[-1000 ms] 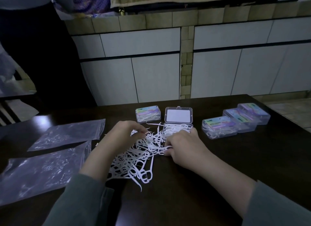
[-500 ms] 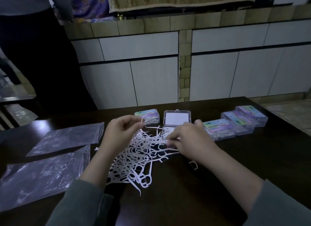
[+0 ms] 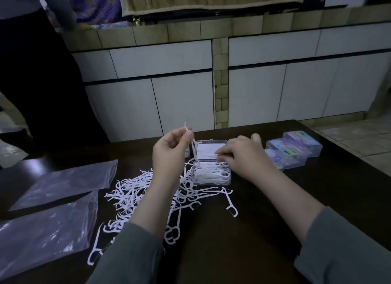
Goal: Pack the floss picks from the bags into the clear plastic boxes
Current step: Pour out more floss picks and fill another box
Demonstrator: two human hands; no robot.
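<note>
Left hand (image 3: 169, 154) pinching thin white floss picks (image 3: 193, 145); right hand (image 3: 241, 154) pinching more above open clear plastic box (image 3: 211, 173). Tangled loose picks (image 3: 148, 190) beneath left wrist; crinkled bags (image 3: 48, 226) farther left.

No legible text. Closed boxes (image 3: 296, 150) at 2 o'clock carry coloured labels, print too blurred to read. Open box (image 3: 211, 173) at centre: white card inside the lid, no characters resolvable.

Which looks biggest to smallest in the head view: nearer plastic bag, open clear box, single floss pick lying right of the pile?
1. nearer plastic bag, though closeness to the camera inflates it
2. open clear box
3. single floss pick
</note>
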